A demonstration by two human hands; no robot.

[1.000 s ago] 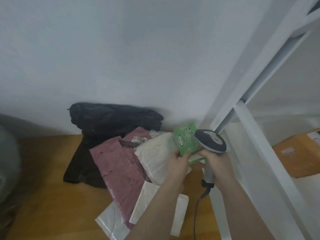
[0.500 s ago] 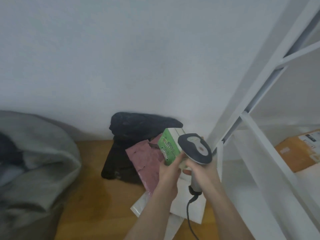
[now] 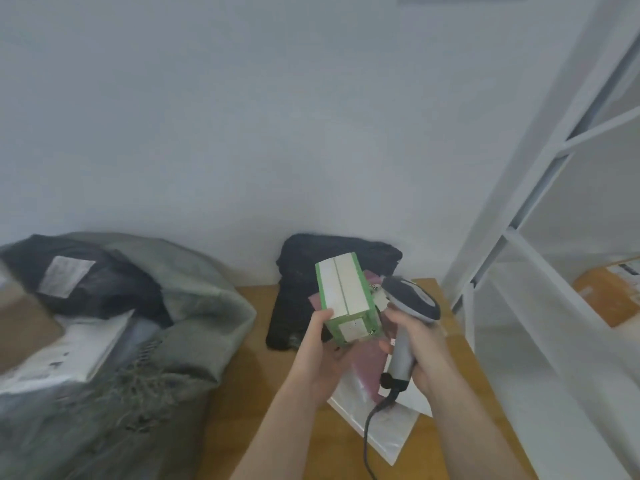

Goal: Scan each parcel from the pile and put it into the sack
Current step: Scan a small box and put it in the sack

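Note:
My left hand (image 3: 320, 348) grips a green and white box (image 3: 344, 299) from below, holding it up over the pile. My right hand (image 3: 417, 344) grips the handle of a grey barcode scanner (image 3: 410, 306), whose head sits just right of the box. The pile on the wooden floor holds a black bag parcel (image 3: 304, 268), a pink mailer (image 3: 369, 362) and white mailers (image 3: 388, 427), partly hidden by my hands. At the left lies the open grey-green sack (image 3: 194, 306) with a black labelled parcel (image 3: 79, 285) and a white parcel (image 3: 69, 348) inside.
A white metal shelf frame (image 3: 512, 237) rises at the right, with a brown cardboard box (image 3: 609, 292) behind it. The scanner's cable (image 3: 369, 434) hangs down over the white mailers. A white wall stands behind the pile.
The view has swung left, bringing the sack into sight. My left hand has turned the green box so its white face shows and carried it left, with the scanner still beside it.

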